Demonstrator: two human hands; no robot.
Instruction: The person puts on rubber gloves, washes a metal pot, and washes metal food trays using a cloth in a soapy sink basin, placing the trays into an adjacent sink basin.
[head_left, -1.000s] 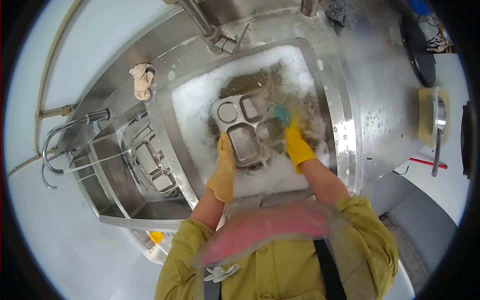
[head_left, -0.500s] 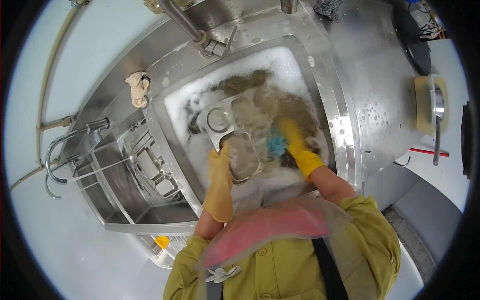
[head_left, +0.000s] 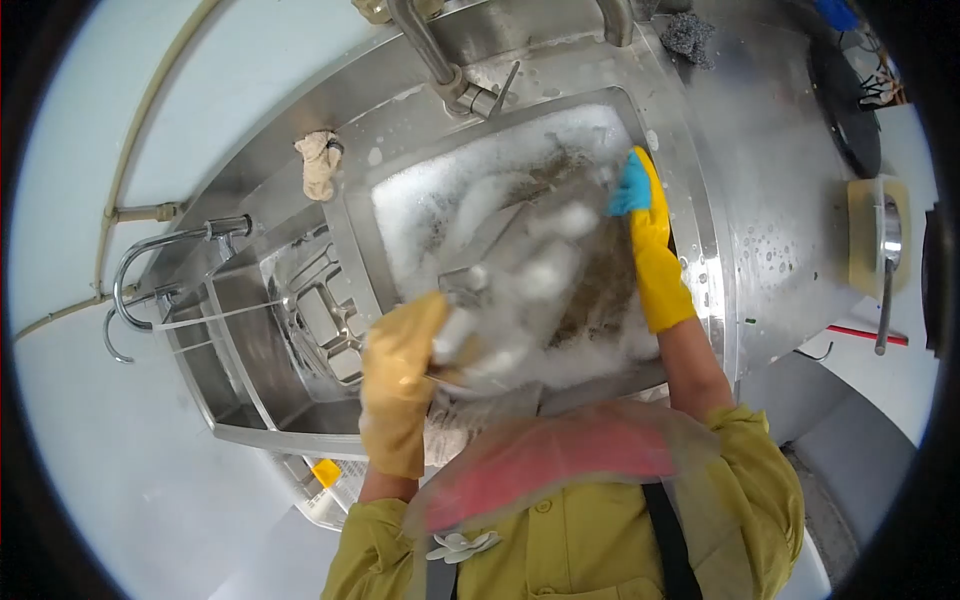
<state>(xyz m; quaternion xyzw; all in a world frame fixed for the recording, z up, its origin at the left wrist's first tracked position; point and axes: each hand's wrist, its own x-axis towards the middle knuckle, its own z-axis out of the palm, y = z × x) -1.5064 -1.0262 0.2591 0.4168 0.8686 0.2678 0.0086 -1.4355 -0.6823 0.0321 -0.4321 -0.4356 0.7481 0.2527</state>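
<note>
Over the front left of the foamy sink [head_left: 352, 235], my left hand [head_left: 402, 350] in a pale yellow glove grips the near end of a metal compartment tray [head_left: 530, 270]. The tray is blurred by motion, with foam and water over it. My right hand [head_left: 650, 235], in a bright yellow glove, is closed on a blue cloth [head_left: 630, 188] at the sink's right edge, apart from the tray. Brown water shows between the foam patches.
In the left basin lie several metal trays [head_left: 325, 315] beside a curved tap [head_left: 135, 270]. A beige cloth [head_left: 319, 165] lies on the ledge. Behind the sink stands a faucet [head_left: 440, 60]. Right are a grey scrubber [head_left: 688, 38], a black lid [head_left: 843, 105] and a yellowish container [head_left: 865, 235].
My left hand has drawn back and left with the tray, which is now raised and tilted. My right hand has moved away from the tray to the right with the blue cloth.
</note>
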